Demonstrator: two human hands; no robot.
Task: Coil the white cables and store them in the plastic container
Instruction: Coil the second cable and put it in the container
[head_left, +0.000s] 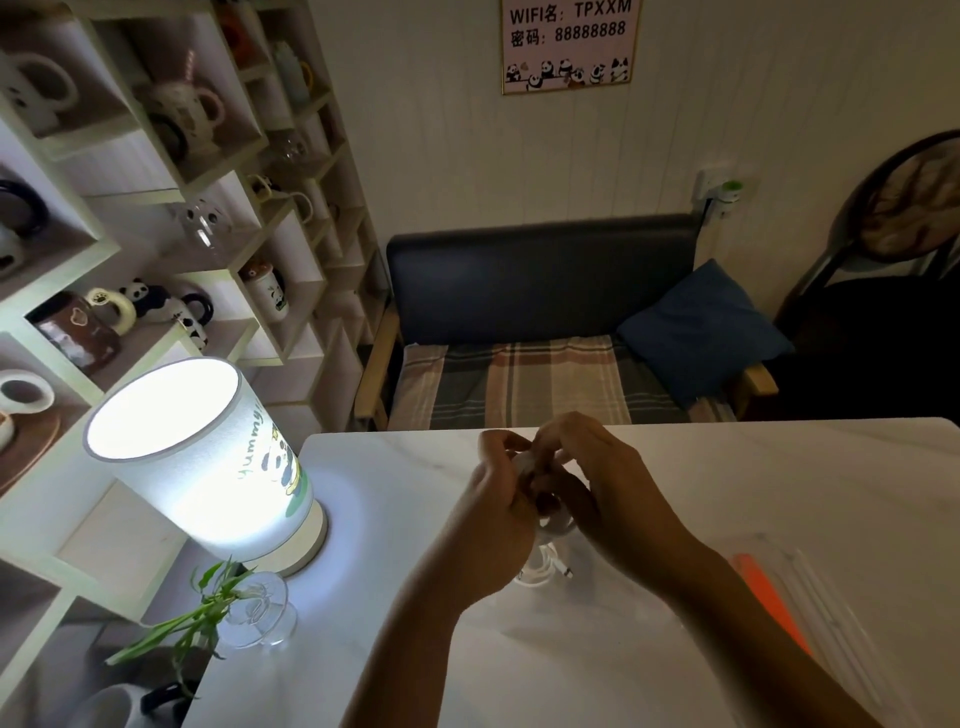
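Lid (810, 597) by right forearm – both hands, left hand (493, 514), right hand (608, 493), pinching white cable (524, 462); lamp (208, 457) left.

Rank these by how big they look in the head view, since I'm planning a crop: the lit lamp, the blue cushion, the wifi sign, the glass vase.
1. lit lamp, nearest the camera, so partly inflated
2. blue cushion
3. wifi sign, cut off at the top
4. glass vase

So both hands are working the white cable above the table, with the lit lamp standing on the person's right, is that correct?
Not quite: the lit lamp stands on the person's left, as the head view shows. The rest holds: the left hand and right hand work the white cable above the table.
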